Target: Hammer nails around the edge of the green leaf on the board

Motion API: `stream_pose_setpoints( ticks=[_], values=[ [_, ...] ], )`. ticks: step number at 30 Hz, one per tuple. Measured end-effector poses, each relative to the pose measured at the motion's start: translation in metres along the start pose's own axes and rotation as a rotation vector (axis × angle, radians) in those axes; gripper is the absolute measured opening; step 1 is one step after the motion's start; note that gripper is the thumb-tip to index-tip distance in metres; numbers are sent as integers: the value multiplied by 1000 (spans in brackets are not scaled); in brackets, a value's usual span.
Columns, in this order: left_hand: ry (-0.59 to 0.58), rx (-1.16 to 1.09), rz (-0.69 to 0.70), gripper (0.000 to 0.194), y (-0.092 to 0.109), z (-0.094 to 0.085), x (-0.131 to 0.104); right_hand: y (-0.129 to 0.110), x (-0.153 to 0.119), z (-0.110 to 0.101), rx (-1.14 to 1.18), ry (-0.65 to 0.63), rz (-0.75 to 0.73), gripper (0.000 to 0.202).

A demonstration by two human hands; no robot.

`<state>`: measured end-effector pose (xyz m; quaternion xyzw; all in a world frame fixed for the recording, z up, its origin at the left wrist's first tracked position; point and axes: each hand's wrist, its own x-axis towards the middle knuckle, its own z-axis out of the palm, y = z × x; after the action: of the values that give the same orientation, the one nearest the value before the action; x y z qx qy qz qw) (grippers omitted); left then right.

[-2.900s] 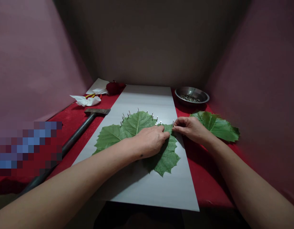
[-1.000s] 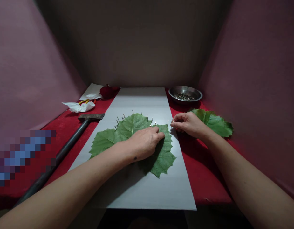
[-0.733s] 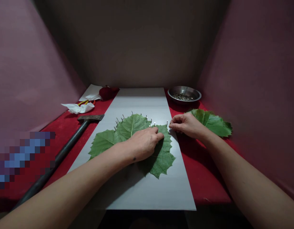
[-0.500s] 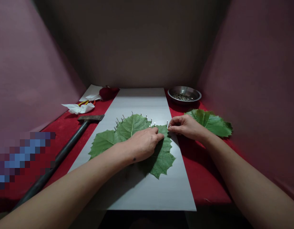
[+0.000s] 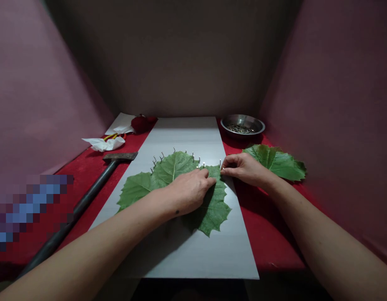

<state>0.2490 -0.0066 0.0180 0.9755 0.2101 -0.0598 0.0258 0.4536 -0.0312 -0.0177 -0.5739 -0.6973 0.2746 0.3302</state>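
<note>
A large lobed green leaf (image 5: 216,209) lies on a pale board (image 5: 187,129). Several nails (image 5: 174,149) stand upright along its upper edge. My left hand (image 5: 191,188) rests on the leaf, its fingers bent and pressed down on the upper part; whether anything is between them is hidden. My right hand (image 5: 240,166) is at the leaf's upper right edge, thumb and forefinger pinched on a small nail (image 5: 223,169). Just beyond those fingertips another nail (image 5: 220,162) stands in the board.
A metal bowl (image 5: 242,125) of nails sits at the back right, with another leaf (image 5: 278,162) in front of it. On the left lie a hammer (image 5: 96,184), crumpled white paper (image 5: 107,144), yellow-and-red handles and a dark red object (image 5: 139,124) on red cloth (image 5: 83,167).
My right fingertips have shifted very slightly at the leaf's edge. My left hand stays in place, and the whole view has moved a little.
</note>
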Motion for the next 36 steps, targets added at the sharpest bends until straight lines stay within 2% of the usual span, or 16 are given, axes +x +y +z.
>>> stream_pose_setpoints(
  ticks=[5, 10, 19, 36],
  values=[
    [-9, -7, -1, 44, 0, -1, 0, -2, -1, -2, -10, 17, 9, 13],
    [-6, -8, 11, 40, -2, 2, 0, -1, -1, -7, -11, 40, 23, 13],
    [0, -2, 17, 40, -1, 1, -1, -1, -2, -3, 36, -20, 10, 13],
    [1, -6, 10, 42, -1, 0, 0, -1, -1, -2, 14, -31, 0, 14]
  ],
)
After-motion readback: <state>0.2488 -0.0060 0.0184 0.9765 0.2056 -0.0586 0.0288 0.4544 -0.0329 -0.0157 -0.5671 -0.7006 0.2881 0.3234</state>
